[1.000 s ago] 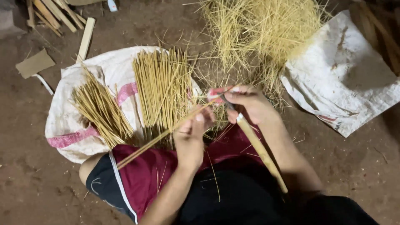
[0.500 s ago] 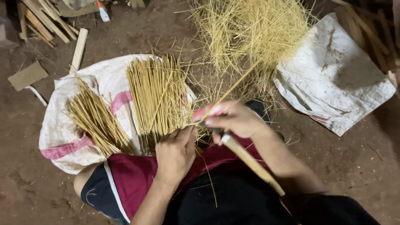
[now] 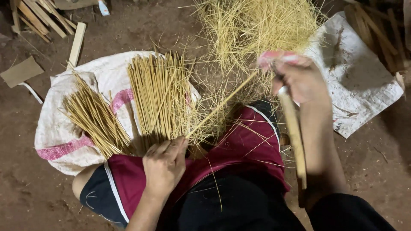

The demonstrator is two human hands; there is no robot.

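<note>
Left hand point(image 3: 165, 164) pinching thin stick point(image 3: 222, 102)

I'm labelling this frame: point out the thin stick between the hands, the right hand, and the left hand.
thin stick point(image 3: 222, 102), head view, mid-length of its shaft.
right hand point(image 3: 299, 79), head view, back of the hand.
left hand point(image 3: 165, 164), head view, back of the hand.

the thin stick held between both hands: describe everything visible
The thin stick is a pale yellow, straight sliver, bamboo-like by its look. It slants from the left hand, which pinches its lower end above the maroon shorts, up to the right hand. It crosses in front of the loose shavings pile.
</note>
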